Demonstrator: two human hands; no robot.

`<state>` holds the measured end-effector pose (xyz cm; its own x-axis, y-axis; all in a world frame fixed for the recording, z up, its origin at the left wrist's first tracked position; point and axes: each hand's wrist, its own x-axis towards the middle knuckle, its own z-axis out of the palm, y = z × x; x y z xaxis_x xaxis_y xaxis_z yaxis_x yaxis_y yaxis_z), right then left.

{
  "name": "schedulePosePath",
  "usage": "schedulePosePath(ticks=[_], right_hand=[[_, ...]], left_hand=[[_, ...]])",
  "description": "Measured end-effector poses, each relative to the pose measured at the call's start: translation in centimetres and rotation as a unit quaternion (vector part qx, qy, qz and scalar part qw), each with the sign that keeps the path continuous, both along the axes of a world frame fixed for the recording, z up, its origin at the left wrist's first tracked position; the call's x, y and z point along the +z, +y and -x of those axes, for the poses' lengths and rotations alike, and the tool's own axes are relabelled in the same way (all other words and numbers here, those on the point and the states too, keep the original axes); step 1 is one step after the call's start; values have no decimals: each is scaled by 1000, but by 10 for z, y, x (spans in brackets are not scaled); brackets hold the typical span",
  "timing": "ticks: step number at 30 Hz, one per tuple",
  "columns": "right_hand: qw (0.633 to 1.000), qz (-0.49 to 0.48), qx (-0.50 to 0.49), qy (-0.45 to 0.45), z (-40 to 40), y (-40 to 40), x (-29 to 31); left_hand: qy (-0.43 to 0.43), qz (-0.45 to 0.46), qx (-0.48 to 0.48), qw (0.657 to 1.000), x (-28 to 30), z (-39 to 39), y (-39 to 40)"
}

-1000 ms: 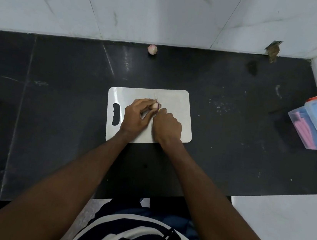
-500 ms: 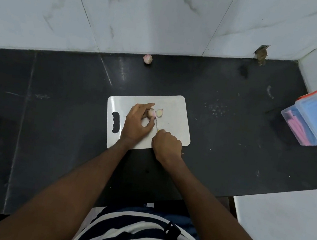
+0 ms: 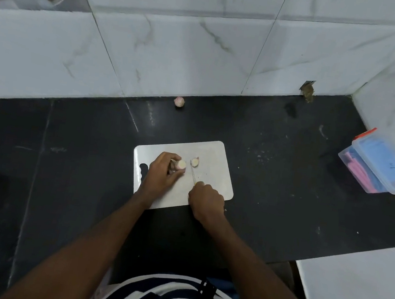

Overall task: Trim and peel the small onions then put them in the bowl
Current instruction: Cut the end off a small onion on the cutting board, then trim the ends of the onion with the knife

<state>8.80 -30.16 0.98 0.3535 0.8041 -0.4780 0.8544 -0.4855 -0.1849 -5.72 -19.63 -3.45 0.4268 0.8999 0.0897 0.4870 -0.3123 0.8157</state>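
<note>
A white cutting board (image 3: pixel 217 162) lies on the black counter. My left hand (image 3: pixel 162 173) grips a small onion (image 3: pixel 180 165) on the board, its pale cut face turned to the right. A cut-off end piece (image 3: pixel 195 162) lies just right of it. My right hand (image 3: pixel 207 200) is closed on a knife (image 3: pixel 193 174), whose thin blade runs between the onion and the cut piece. Another small pink onion (image 3: pixel 179 101) sits at the back against the wall. No bowl is in view.
A clear plastic box (image 3: pixel 382 166) with orange clips and pink and blue contents stands at the right by the side wall. White tiled walls bound the counter at the back and right. A white surface (image 3: pixel 358 291) lies at the lower right.
The knife has cut through the onion and the end piece now lies apart to the right. My right hand has drawn back toward me. The camera view has tilted upward.
</note>
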Motion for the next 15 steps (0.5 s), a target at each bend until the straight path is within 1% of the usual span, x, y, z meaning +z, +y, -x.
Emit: schedulePosePath(ticks=[3,7,10,12,15], right_hand=[[1000,1,8,0,0,-1,-1],[1000,-3,10,2,-4,-3,0],[999,-27,-14,9,-13,-8,2],[998,-41,-36,4,-20,-12,4],[996,-72,-48,-13,-26,-12,9]], left_hand=[[-38,12,19,999,-6,9,-7],[-58,-9,9,998,2,0,-11],[-79,14,13,997,12,-15,-12],[-62,30,20,997,9,-20,-11],[-32,16,32,999,1,-19,-10]])
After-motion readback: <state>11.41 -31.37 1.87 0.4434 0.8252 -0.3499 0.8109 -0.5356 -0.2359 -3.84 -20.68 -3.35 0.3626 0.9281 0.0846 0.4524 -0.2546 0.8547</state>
